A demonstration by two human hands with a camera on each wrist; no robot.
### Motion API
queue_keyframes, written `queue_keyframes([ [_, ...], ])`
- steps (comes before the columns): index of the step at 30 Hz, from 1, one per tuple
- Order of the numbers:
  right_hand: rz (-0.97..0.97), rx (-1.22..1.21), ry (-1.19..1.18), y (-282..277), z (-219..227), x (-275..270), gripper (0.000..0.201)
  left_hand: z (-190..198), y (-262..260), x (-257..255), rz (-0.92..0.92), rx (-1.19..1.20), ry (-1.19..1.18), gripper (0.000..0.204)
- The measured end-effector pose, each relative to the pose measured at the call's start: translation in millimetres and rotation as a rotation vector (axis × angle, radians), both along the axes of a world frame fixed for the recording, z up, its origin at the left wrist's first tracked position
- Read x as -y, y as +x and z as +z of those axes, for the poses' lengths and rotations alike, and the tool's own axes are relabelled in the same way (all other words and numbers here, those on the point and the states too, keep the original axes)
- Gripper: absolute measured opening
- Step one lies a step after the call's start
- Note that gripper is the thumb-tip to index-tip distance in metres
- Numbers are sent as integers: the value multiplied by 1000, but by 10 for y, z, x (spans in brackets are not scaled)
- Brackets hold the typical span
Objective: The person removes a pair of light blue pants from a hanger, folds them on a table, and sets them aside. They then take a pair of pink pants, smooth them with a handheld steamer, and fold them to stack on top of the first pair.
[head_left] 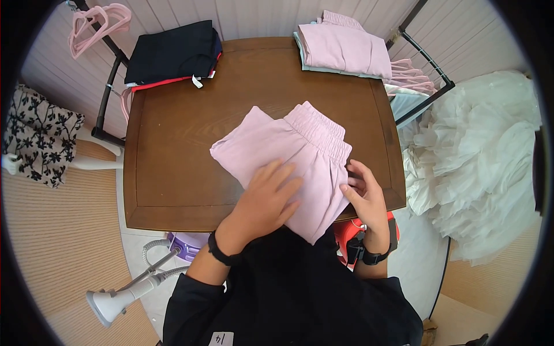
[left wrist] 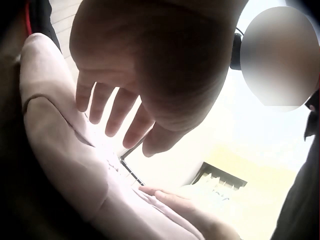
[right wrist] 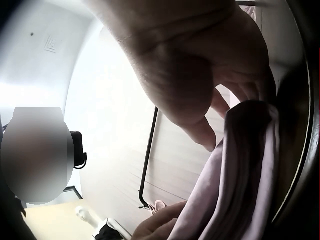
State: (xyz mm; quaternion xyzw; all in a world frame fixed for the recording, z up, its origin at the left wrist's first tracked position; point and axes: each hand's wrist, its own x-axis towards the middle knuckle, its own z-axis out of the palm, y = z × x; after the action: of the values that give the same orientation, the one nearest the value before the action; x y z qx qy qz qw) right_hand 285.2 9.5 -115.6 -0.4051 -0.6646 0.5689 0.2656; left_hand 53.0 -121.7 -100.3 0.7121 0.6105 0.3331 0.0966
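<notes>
A pink garment (head_left: pixel 300 155) with a gathered elastic waistband lies folded at an angle on the brown table (head_left: pixel 173 144), its lower corner over the front edge. The left hand (head_left: pixel 266 199) is over its middle with fingers spread; in the left wrist view that hand (left wrist: pixel 150 75) has its fingers extended above the pink cloth (left wrist: pixel 65 150). At the garment's right edge is the right hand (head_left: pixel 368 199), thumb on the cloth and fingers bent beside it. The right wrist view shows the right hand (right wrist: pixel 210 70) at the folded cloth layers (right wrist: pixel 240 170).
Dark folded clothes (head_left: pixel 173 55) over a red item are at the back left, folded pink clothes (head_left: pixel 346 49) at the back right. Black racks with pink hangers (head_left: pixel 98 26) flank the table. A white ruffled dress (head_left: pixel 473 155) is at right, a steamer (head_left: pixel 109 303) at lower left.
</notes>
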Motion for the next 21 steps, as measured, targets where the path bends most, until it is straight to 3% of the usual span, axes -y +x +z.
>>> queue_keyframes([
  [2,-13,-46,-85,-46,64,-18,62,-40,95,-26,-29,2,-39,49],
  [4,94,-176,-234,-91,112,-33,72,-69,211,-42,-65,4,-76,55],
  [9,204,-81,-192,-142,37,-13,80,7,507,14,-27,-30,-91,86],
  [11,258,-80,-94,-155,9,-18,76,104,628,47,7,-25,-100,88],
  [15,189,-149,-164,-248,246,127,71,181,831,68,154,-91,-77,88],
  [21,143,-525,-251,-283,223,265,73,120,945,-28,317,-202,40,83],
])
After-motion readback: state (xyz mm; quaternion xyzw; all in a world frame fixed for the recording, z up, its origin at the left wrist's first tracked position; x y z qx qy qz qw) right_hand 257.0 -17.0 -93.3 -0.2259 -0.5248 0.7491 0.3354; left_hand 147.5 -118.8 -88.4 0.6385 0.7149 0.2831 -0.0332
